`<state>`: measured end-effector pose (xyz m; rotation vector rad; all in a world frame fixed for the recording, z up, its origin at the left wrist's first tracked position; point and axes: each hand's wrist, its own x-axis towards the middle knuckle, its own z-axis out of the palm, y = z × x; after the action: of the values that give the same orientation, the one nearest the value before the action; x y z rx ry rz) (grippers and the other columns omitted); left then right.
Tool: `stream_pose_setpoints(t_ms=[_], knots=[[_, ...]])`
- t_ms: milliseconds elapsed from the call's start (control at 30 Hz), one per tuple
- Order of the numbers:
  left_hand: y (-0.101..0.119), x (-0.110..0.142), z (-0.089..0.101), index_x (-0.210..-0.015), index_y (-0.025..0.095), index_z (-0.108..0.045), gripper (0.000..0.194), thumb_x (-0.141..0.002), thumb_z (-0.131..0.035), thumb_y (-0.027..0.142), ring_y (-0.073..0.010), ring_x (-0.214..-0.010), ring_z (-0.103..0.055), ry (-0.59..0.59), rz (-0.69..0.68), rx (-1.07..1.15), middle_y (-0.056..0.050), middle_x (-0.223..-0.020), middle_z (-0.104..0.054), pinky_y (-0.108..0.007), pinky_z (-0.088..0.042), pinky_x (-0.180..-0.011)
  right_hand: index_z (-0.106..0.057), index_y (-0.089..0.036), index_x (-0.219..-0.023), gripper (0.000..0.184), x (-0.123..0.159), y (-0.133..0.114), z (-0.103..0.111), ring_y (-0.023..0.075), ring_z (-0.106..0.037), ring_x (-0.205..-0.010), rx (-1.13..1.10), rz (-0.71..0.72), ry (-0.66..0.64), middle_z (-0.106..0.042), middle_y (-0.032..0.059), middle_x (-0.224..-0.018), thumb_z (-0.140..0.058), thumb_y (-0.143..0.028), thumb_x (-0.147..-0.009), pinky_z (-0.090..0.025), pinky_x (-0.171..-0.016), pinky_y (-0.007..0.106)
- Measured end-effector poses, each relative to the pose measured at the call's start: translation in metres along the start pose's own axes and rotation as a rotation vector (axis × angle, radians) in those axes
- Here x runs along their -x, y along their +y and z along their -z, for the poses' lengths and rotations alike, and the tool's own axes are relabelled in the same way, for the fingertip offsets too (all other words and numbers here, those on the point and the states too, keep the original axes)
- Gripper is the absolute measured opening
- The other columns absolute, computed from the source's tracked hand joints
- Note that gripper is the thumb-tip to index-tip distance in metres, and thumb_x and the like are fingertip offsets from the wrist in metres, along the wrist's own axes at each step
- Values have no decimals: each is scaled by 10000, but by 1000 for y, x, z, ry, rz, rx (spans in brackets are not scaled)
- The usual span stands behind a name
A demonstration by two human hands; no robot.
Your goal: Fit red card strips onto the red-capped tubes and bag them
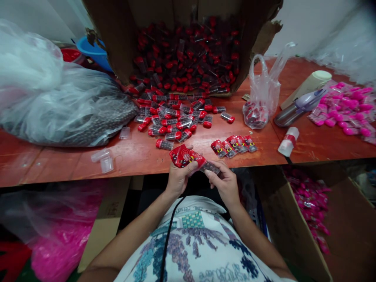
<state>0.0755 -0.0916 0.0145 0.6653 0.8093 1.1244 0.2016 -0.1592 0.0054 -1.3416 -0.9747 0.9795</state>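
Both hands hovered just off the bench [141, 156] edge: left hand [178, 178] pinched red packets [185, 156], right hand [225, 182] pinched a tube [210, 167]; bare board lay beside them.

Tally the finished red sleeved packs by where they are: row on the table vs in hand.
Row of red sleeved packs on the table: 5
Red pack in the left hand and right hand: 1, the red pack in hand
Total: 6

A fanned stack of red printed labels [185, 156] and a small red-capped clear tube [209, 167] — both held just below the table [58, 160] edge.
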Motion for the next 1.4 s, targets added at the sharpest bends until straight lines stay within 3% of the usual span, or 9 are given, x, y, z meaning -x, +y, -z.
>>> stream_pose_setpoints(t_ms=[333,633,867,1033,1200,1400], knots=[[10,-6,-2,-928,172,-678,349,-599,-795,170,-164,-711,-671,78,76,25,-15,-803,-713,-276,-542,-658,-644,-243,-1101,348,-5,1,7,40,-404,-441,-58,-92,-44,-545,-26,-745,-672,-323,-764,-333,-342,164],[10,-5,1,-802,131,-672,215,-619,-781,156,-145,-708,-647,-12,99,-72,-24,-777,-700,-259,-531,-680,-675,-244,-1081,331,-11,-1,16,40,-405,-482,28,-78,-115,-580,9,-838,-687,-307,-756,-315,-371,163],[14,-3,-2,-979,164,-677,438,-563,-815,156,-152,-705,-649,-30,114,-129,-11,-790,-704,-279,-533,-700,-662,-273,-1093,341,-9,4,10,35,-427,-462,-95,-110,-40,-520,-29,-776,-689,-310,-756,-356,-359,161],[13,-3,-1,-862,145,-695,304,-579,-806,166,-166,-731,-649,-58,96,-162,-26,-789,-704,-290,-531,-718,-668,-274,-1083,339,-7,11,1,47,-464,-517,-139,-98,17,-510,-29,-794,-696,-302,-746,-410,-380,160],[12,-3,-1,-793,137,-692,223,-596,-792,163,-135,-686,-625,-92,55,-171,-16,-758,-685,-247,-516,-671,-647,-257,-1117,359,-6,17,-3,63,-473,-489,-273,-177,-23,-552,-35,-695,-683,-296,-762,-435,-380,173],[8,-4,-3,-901,151,-686,368,-556,-813,170,-143,-665,-628,-19,40,-164,-16,-759,-693,-266,-523,-661,-666,-263,-1098,332,2,16,-13,86,-537,-604,-44,22,155,-583,21,-949,-673,-289,-767,-493,-445,203]])
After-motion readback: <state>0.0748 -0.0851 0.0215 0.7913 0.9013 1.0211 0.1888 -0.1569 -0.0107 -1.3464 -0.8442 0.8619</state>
